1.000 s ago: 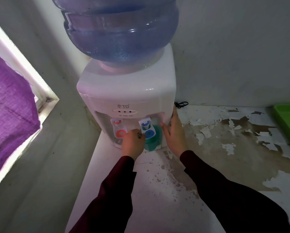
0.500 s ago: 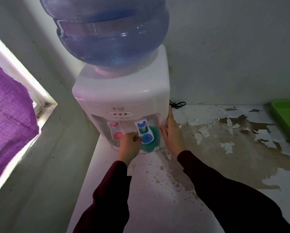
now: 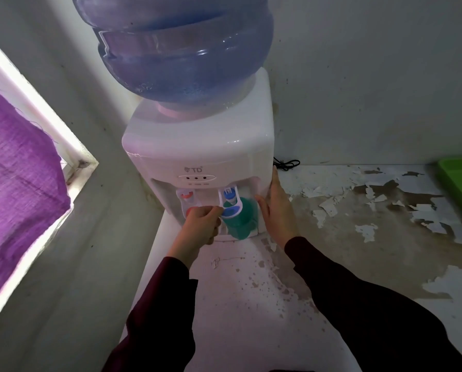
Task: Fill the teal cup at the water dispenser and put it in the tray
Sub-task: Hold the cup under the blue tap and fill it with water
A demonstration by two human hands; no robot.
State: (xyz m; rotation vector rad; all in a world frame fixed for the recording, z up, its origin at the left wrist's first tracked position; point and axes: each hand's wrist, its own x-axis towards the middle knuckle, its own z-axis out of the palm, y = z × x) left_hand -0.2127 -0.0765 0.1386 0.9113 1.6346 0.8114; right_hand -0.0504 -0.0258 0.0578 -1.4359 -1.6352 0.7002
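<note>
Head view, teal cup under blue tap, left hand grip curled on tap, right hand flat beside cup.

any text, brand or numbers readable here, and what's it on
"TD", after a small logo mark, on the front of the dispenser, above three small dots.
The white tap levers carry only colour marks, no readable text.
Nothing else legible: no writing on the bottle, cup or tray.
</note>
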